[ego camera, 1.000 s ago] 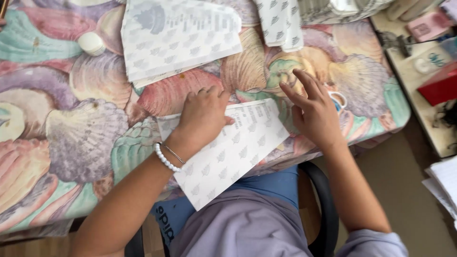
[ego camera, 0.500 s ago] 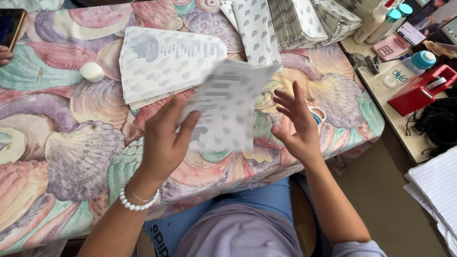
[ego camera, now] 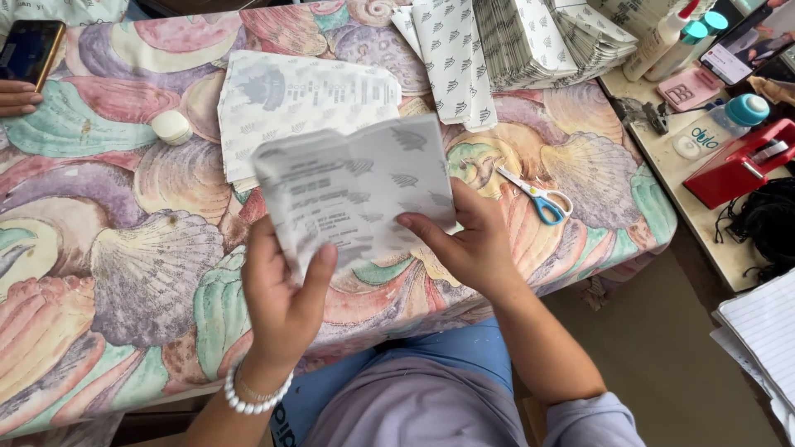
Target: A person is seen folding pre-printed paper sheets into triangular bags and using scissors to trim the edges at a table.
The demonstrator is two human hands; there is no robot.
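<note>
My left hand (ego camera: 281, 290), with a white bead bracelet on the wrist, and my right hand (ego camera: 472, 240) both hold a white paper bag (ego camera: 356, 186) with a grey leaf print, lifted above the table. The left thumb presses on its lower left part; the right fingers grip its lower right edge. Just behind it a stack of the same flat bags (ego camera: 306, 95) lies on the shell-patterned tablecloth (ego camera: 124, 273).
Blue-handled scissors (ego camera: 534, 197) lie to the right of my right hand. More bag stacks (ego camera: 530, 37) sit at the back. A small white round object (ego camera: 172, 127) is at left. Another person's hand (ego camera: 16, 98) and phone (ego camera: 29, 51) are far left. A red tape dispenser (ego camera: 741, 161) stands on a side table.
My left hand has lifted the bag off the table's near edge and turned it. My right hand has taken hold of its right edge. The view has shifted.
</note>
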